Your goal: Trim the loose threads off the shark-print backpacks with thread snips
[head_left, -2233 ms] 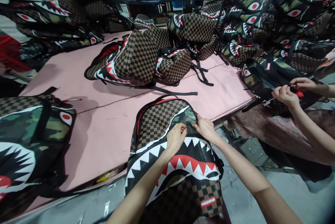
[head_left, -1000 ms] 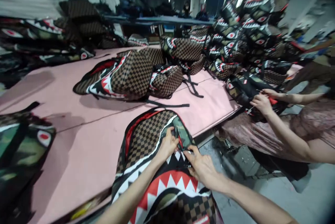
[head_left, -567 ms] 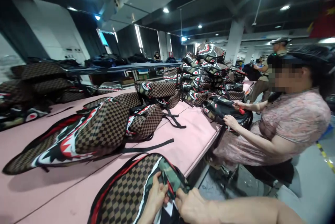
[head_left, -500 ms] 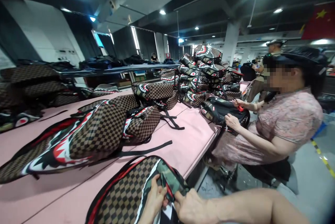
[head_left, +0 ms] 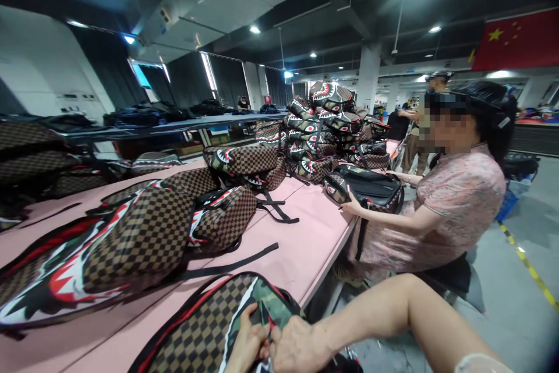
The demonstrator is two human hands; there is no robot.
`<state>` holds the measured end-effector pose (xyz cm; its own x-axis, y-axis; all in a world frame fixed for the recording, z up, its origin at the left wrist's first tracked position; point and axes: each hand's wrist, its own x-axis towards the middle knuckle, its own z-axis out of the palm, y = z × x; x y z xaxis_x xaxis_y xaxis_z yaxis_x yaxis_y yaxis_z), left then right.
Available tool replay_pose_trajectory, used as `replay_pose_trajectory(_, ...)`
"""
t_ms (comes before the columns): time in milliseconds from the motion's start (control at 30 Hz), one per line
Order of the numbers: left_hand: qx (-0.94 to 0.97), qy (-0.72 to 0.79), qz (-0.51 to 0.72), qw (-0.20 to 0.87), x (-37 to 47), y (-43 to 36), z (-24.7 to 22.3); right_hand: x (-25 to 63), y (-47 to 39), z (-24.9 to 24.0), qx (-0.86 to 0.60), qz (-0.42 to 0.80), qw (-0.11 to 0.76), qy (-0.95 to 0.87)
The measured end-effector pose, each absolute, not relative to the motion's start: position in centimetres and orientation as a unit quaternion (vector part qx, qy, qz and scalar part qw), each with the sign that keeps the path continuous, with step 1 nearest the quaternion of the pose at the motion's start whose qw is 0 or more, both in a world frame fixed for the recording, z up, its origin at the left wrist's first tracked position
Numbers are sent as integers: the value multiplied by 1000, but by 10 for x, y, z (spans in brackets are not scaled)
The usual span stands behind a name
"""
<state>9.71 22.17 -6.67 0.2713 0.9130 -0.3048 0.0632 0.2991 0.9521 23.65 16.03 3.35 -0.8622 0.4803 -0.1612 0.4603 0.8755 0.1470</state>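
Left hand point(head_left: 247, 341): one finger stood up along the camouflage panel point(head_left: 283, 306), apart from the rest, which were curled in at a sliver of red point(head_left: 271, 323); whether they pinched anything I could not tell. Right hand point(head_left: 299, 345): folded, knuckles up, close against the left. Its fingertips were hidden, so I could not read what it pinched, if anything. Both were on the front of my backpack point(head_left: 196, 326), which lay at the near edge of the pink table point(head_left: 301, 239), its lower part cut off by the bottom of the view. Beyond it sat a large checkered backpack point(head_left: 142, 245), cropped at the left; a black strap point(head_left: 233, 265) ran out near it, origin unclear. To the right, a co-worker point(head_left: 463, 192) had hold of a black-backed bag point(head_left: 371, 187), far side out of sight. Farther off, bags in the stacked pile point(head_left: 323, 134) overlapped too much to count.
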Motion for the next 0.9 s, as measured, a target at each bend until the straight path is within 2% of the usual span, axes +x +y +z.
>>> replay_pose_trajectory(133, 492, 540, 311, 607, 99, 220, -55, 243, 163, 48, 242, 38, 112, 963)
replay_pose_trajectory(267, 536, 609, 243, 532, 107, 215, -31, 256, 168, 48, 320, 16, 92, 943)
replay_pose_trajectory(367, 597, 658, 148, 434, 111, 211, -14, 267, 146, 24, 311, -50, 6, 949)
replay_pose_trajectory(433, 636, 676, 92, 360, 114, 209, -7, 278, 123, 4, 381, -141, -97, 909)
replay_pose_trajectory(533, 678, 676, 38, 287, 117, 205, -4, 300, 110, -14, 397, -168, -113, 895)
replay_pose_trajectory(600, 701, 660, 25, 268, 118, 200, -3, 312, 130, -17, 413, -179, -125, 884)
replay_pose_trajectory(700, 711, 648, 52, 267, 108, 188, 4, 313, 190, -24, 556, -190, -172, 790)
replay_pose_trajectory(767, 703, 656, 81, 260, 96, 176, 13, 302, 229, -36, 634, -175, -174, 733)
replay_pose_trajectory(900, 673, 705, 80, 210, 75, 154, 33, 266, 260, -48, 616, -175, -166, 750)
